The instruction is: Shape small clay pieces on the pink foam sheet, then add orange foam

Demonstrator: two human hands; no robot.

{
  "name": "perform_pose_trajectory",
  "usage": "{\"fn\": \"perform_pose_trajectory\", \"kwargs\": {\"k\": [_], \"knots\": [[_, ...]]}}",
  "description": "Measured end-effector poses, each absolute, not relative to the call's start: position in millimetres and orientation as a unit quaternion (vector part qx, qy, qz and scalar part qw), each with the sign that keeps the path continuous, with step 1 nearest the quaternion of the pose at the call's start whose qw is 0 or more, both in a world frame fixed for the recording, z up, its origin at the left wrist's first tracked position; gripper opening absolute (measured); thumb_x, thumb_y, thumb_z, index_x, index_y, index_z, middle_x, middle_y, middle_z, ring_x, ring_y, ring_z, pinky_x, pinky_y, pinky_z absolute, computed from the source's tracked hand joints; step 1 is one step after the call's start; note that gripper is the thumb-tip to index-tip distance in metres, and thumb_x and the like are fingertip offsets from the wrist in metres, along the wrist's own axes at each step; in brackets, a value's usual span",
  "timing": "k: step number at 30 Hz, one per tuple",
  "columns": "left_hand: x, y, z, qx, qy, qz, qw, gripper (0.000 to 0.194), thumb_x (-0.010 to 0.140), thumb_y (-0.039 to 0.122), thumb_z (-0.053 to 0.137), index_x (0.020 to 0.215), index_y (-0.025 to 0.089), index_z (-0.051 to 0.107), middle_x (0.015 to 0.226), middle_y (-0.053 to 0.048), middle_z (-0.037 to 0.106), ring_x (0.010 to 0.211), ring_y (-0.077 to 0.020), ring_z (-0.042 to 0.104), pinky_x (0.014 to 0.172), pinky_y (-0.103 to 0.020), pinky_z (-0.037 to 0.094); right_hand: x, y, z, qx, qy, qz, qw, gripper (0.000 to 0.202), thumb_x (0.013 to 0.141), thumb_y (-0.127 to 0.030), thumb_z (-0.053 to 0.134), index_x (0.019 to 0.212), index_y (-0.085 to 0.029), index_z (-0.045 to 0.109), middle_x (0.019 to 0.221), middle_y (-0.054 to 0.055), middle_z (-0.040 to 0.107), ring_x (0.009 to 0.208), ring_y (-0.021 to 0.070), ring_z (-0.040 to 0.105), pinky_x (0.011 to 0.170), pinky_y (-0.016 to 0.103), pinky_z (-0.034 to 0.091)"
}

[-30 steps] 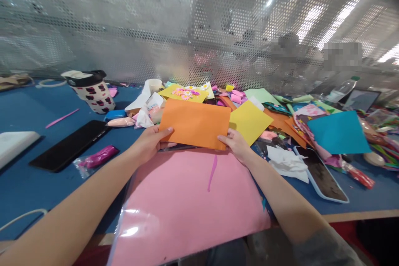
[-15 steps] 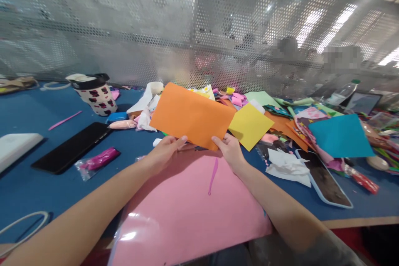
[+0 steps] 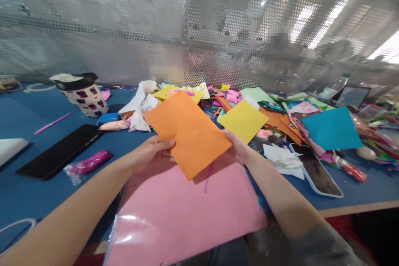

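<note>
An orange sheet of paper (image 3: 190, 135) is held tilted above a pink sheet in a clear sleeve (image 3: 187, 212). My left hand (image 3: 152, 149) pinches its left edge, the thumb on top and the fingers behind. At its right corner, my right hand (image 3: 237, 146) grips the paper, with most of the fingers hidden behind it. A thin purple clay tool (image 3: 207, 179) lies on the pink sheet, partly covered by the orange paper. Just beyond my right hand sits a yellow square of paper (image 3: 245, 119).
On the left are a patterned tumbler (image 3: 85, 97), a black slab-like device (image 3: 59, 151) and a wrapped magenta clay stick (image 3: 90, 163). To the right lie crumpled tissue (image 3: 283, 160), a phone (image 3: 318, 170) and blue paper (image 3: 333, 129). A perforated metal screen (image 3: 131, 50) stands behind the craft scraps.
The orange paper has turned clockwise, its lower corner now reaching down over the pink sheet. My left hand has shifted to its left edge. The whole view has moved slightly right.
</note>
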State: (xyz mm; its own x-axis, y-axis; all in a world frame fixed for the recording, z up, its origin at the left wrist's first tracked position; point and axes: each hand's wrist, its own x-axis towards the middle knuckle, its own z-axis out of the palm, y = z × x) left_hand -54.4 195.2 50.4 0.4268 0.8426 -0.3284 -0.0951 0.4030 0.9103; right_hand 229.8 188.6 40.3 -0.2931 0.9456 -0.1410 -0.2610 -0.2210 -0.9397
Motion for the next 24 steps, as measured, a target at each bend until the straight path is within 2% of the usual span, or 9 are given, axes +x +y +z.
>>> {"fn": "perform_pose_trajectory", "kwargs": {"k": [3,7,13,20,24], "knots": [[-56.0,193.9,47.6,0.481,0.424,0.263,0.721,0.025,0.073,0.031,0.081,0.09,0.015,0.075,0.093,-0.013,0.077,0.075,-0.0237,0.073,0.069,-0.031,0.059,231.0,186.2,40.8,-0.399,-0.447,0.703,0.383,0.031,0.072,-0.045,0.075,0.089,-0.019,0.075,0.101,0.007,0.077,0.094,0.0241,0.072,0.083,0.031,0.057],[-54.8,194.9,43.9,0.509,0.422,0.227,0.715,0.026,0.072,0.036,0.081,0.091,0.018,0.075,0.096,-0.012,0.077,0.08,-0.024,0.073,0.07,-0.03,0.058,229.2,187.2,39.8,-0.418,-0.449,0.718,0.329,0.028,0.07,-0.039,0.078,0.088,-0.017,0.076,0.097,0.008,0.077,0.082,0.0201,0.073,0.076,0.028,0.058],[-47.6,198.0,41.3,0.484,0.45,0.25,0.707,0.037,0.071,0.044,0.081,0.095,0.017,0.076,0.097,-0.013,0.077,0.084,-0.0257,0.074,0.073,-0.03,0.059,223.7,192.5,32.3,-0.442,-0.448,0.677,0.383,0.031,0.062,-0.038,0.084,0.081,-0.016,0.076,0.087,0.008,0.078,0.074,0.0201,0.072,0.072,0.031,0.058],[-33.8,198.5,35.7,0.449,0.479,0.305,0.69,0.042,0.062,0.044,0.087,0.092,0.016,0.076,0.09,-0.01,0.078,0.085,-0.0262,0.074,0.072,-0.029,0.06,217.7,195.0,32.4,-0.448,-0.452,0.641,0.429,0.035,0.06,-0.042,0.084,0.084,-0.019,0.075,0.087,0.005,0.077,0.081,0.0227,0.072,0.081,0.035,0.056],[-32.9,194.8,39.2,0.452,0.472,0.288,0.7,0.045,0.062,0.044,0.087,0.095,0.015,0.075,0.09,-0.011,0.078,0.086,-0.0271,0.074,0.073,-0.03,0.061,219.9,196.3,34.8,-0.438,-0.46,0.636,0.438,0.042,0.058,-0.05,0.083,0.085,-0.019,0.075,0.093,0.006,0.077,0.085,0.0235,0.072,0.083,0.036,0.055]]}}
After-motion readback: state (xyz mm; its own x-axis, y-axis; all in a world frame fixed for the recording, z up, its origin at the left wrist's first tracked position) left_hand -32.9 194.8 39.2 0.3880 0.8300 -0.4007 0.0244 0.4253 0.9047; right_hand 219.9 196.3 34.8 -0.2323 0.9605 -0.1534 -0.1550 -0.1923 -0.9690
